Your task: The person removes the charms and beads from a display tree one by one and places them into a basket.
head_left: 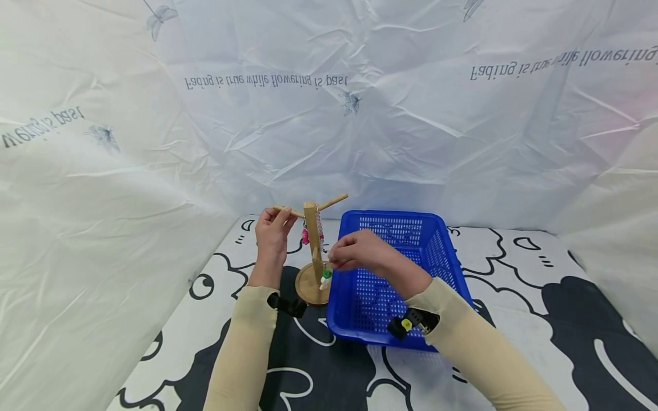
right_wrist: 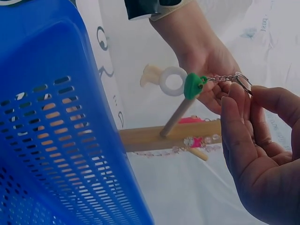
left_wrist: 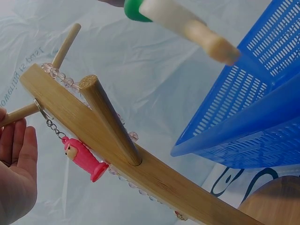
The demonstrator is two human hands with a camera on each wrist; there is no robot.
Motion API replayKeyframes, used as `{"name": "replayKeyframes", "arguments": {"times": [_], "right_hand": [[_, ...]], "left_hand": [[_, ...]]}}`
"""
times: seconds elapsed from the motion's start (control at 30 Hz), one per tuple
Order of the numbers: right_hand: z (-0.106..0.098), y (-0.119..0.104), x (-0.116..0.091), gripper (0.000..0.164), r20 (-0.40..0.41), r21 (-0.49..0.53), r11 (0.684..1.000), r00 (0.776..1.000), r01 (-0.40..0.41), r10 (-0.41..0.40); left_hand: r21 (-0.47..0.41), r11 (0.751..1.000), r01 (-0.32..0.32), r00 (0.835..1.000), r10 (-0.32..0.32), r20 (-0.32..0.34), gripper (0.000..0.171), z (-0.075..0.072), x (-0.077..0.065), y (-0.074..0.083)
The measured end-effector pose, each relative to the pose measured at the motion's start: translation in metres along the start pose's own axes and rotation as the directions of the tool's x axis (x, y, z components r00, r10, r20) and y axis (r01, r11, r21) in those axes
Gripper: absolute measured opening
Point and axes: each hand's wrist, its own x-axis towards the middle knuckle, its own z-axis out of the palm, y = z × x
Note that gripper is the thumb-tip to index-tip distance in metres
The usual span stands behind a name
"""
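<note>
A wooden stand with side pegs rises from a round base. My left hand pinches the end of its upper left peg between thumb and fingers. On that peg hangs a pink figure keychain. A string of clear pink beads is looped over the opposite peg. With thumb and forefinger my right hand pinches the metal ring of another keychain, which has a green top, a white ring-shaped middle and a cream end. This keychain dangles in front of the post, near a lower peg.
Right beside the stand is a blue plastic basket with perforated walls, under my right forearm. A black-and-white patterned cloth covers the table. White printed sheeting hangs behind and at both sides.
</note>
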Motion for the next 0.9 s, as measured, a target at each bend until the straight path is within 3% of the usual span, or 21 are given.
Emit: {"name": "replayKeyframes", "arguments": {"times": [0.9], "right_hand": [[-0.031,0.01,-0.001,0.025,-0.032,-0.047,0.998,0.998,-0.049,0.047]], "left_hand": [[-0.016,1.0,-0.013,1.0,0.012,-0.004,0.022,0.001,0.001,-0.001]]}}
